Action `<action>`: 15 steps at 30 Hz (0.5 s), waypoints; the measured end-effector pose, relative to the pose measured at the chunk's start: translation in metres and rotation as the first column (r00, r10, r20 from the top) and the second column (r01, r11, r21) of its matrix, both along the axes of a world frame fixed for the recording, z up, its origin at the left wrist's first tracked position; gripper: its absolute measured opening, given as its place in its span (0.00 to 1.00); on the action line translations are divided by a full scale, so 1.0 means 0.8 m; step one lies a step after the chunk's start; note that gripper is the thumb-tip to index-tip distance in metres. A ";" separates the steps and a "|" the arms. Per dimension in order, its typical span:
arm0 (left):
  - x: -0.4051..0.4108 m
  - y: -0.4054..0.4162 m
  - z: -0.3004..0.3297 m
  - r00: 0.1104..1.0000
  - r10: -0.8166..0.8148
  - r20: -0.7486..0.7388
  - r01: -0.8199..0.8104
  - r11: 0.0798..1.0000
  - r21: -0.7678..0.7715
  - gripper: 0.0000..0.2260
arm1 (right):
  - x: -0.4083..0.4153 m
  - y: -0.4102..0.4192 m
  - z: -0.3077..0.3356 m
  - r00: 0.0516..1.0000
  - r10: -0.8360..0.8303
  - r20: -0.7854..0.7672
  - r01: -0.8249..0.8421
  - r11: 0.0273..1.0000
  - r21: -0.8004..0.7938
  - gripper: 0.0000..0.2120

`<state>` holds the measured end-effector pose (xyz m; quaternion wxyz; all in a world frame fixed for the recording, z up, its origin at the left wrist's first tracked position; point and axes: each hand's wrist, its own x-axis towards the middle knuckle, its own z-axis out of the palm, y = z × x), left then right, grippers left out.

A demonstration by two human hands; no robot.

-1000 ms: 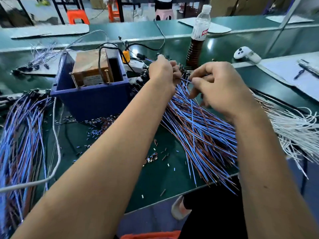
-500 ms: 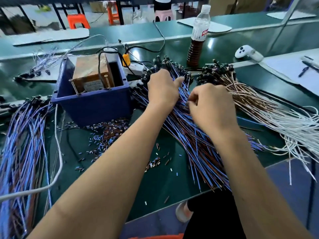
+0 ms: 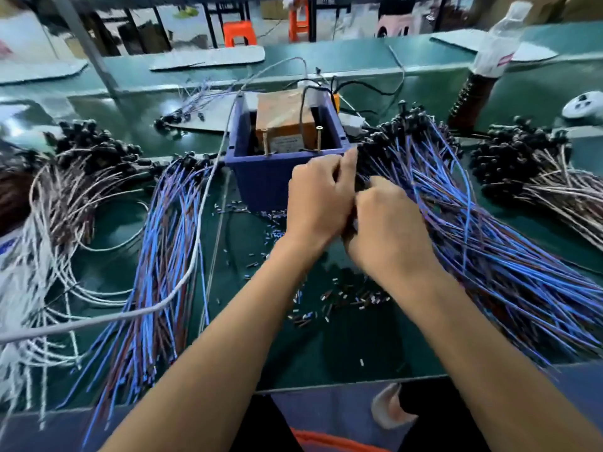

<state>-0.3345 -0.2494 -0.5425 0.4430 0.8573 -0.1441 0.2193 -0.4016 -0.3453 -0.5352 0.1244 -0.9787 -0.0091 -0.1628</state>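
Observation:
A large bundle of blue and brown wires (image 3: 496,256) with black connector ends fans across the green table (image 3: 107,230) at the right. My left hand (image 3: 318,199) and my right hand (image 3: 390,230) are pressed together at the bundle's left edge, just in front of the blue bin (image 3: 264,181). The left hand's fingers curl around wires near the black ends, with one finger raised against the connectors. My right hand's fingers are curled into the same wires, its back toward me. What lies between the fingers is hidden and blurred.
The blue bin holds a brown boxed unit (image 3: 287,125) with cables. A second blue and brown bundle (image 3: 160,249) and brownish-white wire piles (image 3: 78,190) lie left; another pile (image 3: 538,181) lies right. Cut bits (image 3: 342,298) litter the table. A bottle (image 3: 483,73) stands at back right.
The view has swung left, bringing the bin to the middle. My hands have closed together at the bundle's left edge; the left hand went from lying flat on the wires to curling round them.

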 end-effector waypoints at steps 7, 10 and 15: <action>-0.021 0.163 0.000 0.986 -0.048 0.160 0.022 0.987 0.160 0.24 | 0.012 0.123 -0.015 0.913 0.371 -0.171 -0.302 0.894 0.331 0.02; -0.013 0.208 0.018 0.977 -0.020 0.212 -0.055 0.937 0.345 0.22 | 0.027 0.175 -0.024 0.879 0.422 -0.222 -0.304 0.854 0.421 0.07; 0.028 0.282 0.025 0.986 0.131 0.106 -0.164 0.890 0.426 0.20 | 0.041 0.235 -0.036 0.930 0.289 -0.229 -0.227 0.937 0.264 0.22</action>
